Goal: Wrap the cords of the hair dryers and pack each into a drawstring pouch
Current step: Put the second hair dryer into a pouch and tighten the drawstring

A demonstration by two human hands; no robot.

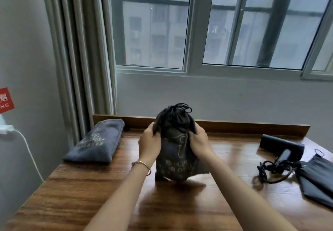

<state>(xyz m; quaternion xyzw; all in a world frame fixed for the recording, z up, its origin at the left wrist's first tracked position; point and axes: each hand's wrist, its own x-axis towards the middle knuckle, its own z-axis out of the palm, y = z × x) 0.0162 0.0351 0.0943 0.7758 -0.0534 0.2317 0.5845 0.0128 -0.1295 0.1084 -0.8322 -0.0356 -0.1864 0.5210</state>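
I held the filled pouch (177,147) upright at the middle of the tabletop (86,191), its base resting on the wood and its printed face toward me. My left hand (150,143) gripped its left side just below the gathered neck, fingers (153,128) curled into the dark cloth. My right hand (198,143) gripped the right side at the same height, thumb pressing the front. The neck was drawn tight, and the black drawstring (182,107) stood in loops above it. The lower part of the pouch looked blurred, so I could not read its gold lettering for certain.

A gold bracelet (142,166) sat on my left wrist.

At the far left of the tabletop lay a 2nd pouch (99,141), packed full and lying flat against the raised back rail (234,125), gold print facing up. At the right, well apart from my hands, lay 1 black hair dryer (282,148) with its cord (270,172) in a loose tangle beside the handle. Just beside that cord, at the right edge, an empty pouch (317,178) lay flat.

Behind the tabletop were a window (198,25), a grey curtain (79,50), and a white cable (28,151) hanging down the left wall.
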